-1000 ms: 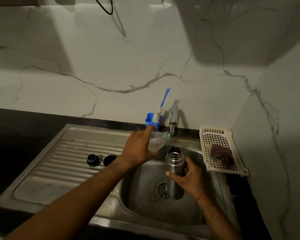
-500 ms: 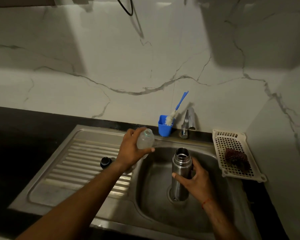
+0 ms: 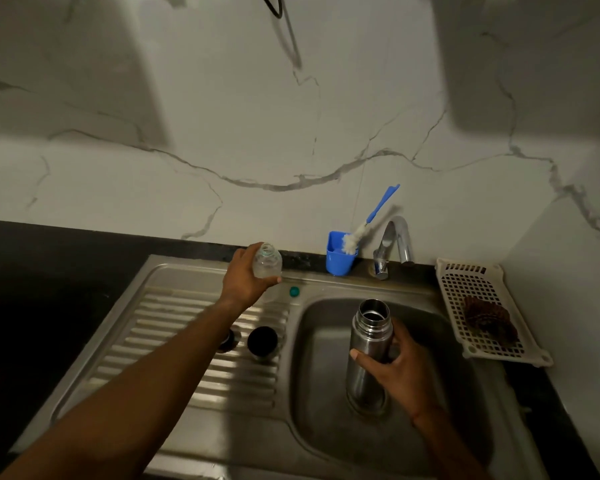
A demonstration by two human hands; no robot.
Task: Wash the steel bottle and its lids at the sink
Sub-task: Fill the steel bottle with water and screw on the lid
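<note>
Steel bottle (image 3: 369, 344): standing open in the sink (image 3: 323, 382) bowl, over the drain
Right hand (image 3: 400, 372): wrapping its fingers round the steel bottle
Left hand (image 3: 246, 282): holding a small clear bottle (image 3: 266, 261) up by the sink's back edge
Dark lids (image 3: 262, 341): two are sitting on the ridged board, one half hiding behind the left arm
Green cap (image 3: 294, 291): lying on the sink rim
Brush (image 3: 355, 237): leaning in the blue cup (image 3: 338, 263) beside the tap (image 3: 395, 242)

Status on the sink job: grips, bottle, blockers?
Left grip holds small clear plastic bottle over ribbed steel drainboard, back edge. Right grip holds open steel bottle upright in basin. Two black round lids on drainboard. Nothing blocking.
</note>
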